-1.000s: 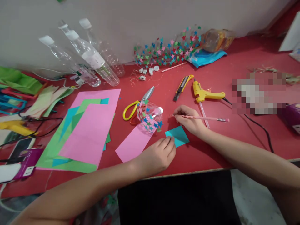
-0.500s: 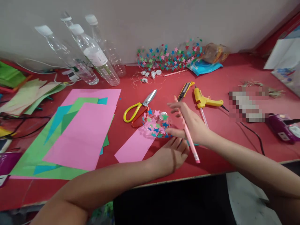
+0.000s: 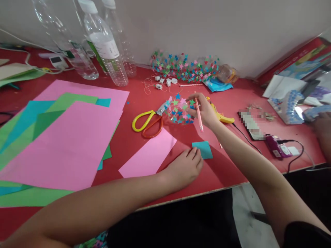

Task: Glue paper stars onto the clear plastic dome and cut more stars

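My right hand [image 3: 205, 112] holds a pink patterned pencil [image 3: 198, 115], its eraser end pointing toward me. The same hand's fingers touch the side of a clear plastic bottle piece [image 3: 179, 111] covered in coloured paper stars. My left hand [image 3: 184, 168] lies on the table with its fingers extended, the tips at the lower left edge of a small blue paper square [image 3: 203, 150]. A pink paper strip [image 3: 148, 155] lies left of that hand. Scissors [image 3: 150, 122] with one yellow and one red handle lie beside the star-covered piece, their blade tips partly hidden by it.
Stacked coloured paper [image 3: 59, 144] covers the left side. Plastic bottles [image 3: 106, 48] stand behind it. A long star-covered bottle [image 3: 184, 67] lies by the wall. Beyond my right wrist is a yellow glue gun [image 3: 225, 119]; farther right are a phone [image 3: 250, 125], a purple socket box [image 3: 278, 146] and another person's hand [image 3: 323, 127].
My right hand has moved away from my left with the pencil, shifting the star-covered piece farther back. The blue square is now uncovered. The view has turned rightward.
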`<state>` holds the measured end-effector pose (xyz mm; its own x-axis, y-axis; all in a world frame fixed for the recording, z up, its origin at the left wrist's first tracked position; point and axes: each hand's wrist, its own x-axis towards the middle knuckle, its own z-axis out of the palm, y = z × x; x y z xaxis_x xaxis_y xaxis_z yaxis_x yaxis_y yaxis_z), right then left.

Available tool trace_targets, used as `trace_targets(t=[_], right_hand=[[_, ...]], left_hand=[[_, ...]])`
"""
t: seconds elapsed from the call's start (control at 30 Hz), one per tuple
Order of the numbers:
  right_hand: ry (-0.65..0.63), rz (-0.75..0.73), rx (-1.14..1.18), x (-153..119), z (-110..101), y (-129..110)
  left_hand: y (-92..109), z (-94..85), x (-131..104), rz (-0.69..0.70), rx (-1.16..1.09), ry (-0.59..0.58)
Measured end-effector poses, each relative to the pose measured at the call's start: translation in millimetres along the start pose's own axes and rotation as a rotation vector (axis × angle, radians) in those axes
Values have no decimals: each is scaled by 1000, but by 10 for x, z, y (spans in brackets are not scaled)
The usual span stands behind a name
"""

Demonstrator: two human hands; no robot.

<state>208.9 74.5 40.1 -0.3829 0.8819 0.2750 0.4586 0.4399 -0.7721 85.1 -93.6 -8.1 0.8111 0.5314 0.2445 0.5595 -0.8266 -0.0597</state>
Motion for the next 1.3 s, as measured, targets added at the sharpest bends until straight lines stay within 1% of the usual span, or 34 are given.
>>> trace_targets(t=[0.07,0.13,0.17,0.2,0.27,0.3,0.33,0.4,0.47,0.5,0.6,0.67,0.73,0.83,0.9,0.97,1.07,1.13,1.23,1.3], right_hand=[[-16,5,-60,103,-18,93],[18,-3,-131,128,-51,126],[66,-22,-151,106,-79,117],[149,-58,-152,63,-114,93],[303,-122,-44,-80,-199,17],[321,-119,-10,-172,-241,-26],[299,-110,27,-272,-278,-67],[180,-30,188,-473,-321,-132],[54,17,182,-643,-315,-163],[-7,65,178,-706,-294,-164],[-145,273,325,-794,-196,-110],[-238,316,373,-800,-129,-39],[-282,277,350,-807,-81,35],[-255,253,307,-859,-48,103],[-234,262,297,-906,-44,112],[-251,241,277,-939,-45,105],[-297,157,198,-959,-45,96],[-303,100,148,-962,-42,98],[-309,55,117,-965,-39,110],[-336,30,121,-967,-43,121]], left_hand=[[2,12,-3,-44,13,17],[12,31,-11,-84,18,40],[18,39,-16,-99,21,47],[24,44,-20,-111,24,48],[25,38,-25,-131,34,42],[18,27,-24,-142,34,40],[7,11,-21,-152,31,42],[-28,-29,-9,-163,14,54],[-61,-65,4,-180,10,58],[-69,-77,9,-196,14,48],[-54,-85,9,-243,41,19],[-24,-81,2,-259,49,12],[-1,-83,-6,-265,42,0],[5,-98,-12,-266,33,-8],[5,-110,-14,-273,27,-8],[17,-115,-18,-286,20,4],[65,-111,-26,-308,22,19],[98,-106,-30,-316,26,1],[115,-106,-26,-309,24,-11],[109,-112,-19,-297,28,2]])
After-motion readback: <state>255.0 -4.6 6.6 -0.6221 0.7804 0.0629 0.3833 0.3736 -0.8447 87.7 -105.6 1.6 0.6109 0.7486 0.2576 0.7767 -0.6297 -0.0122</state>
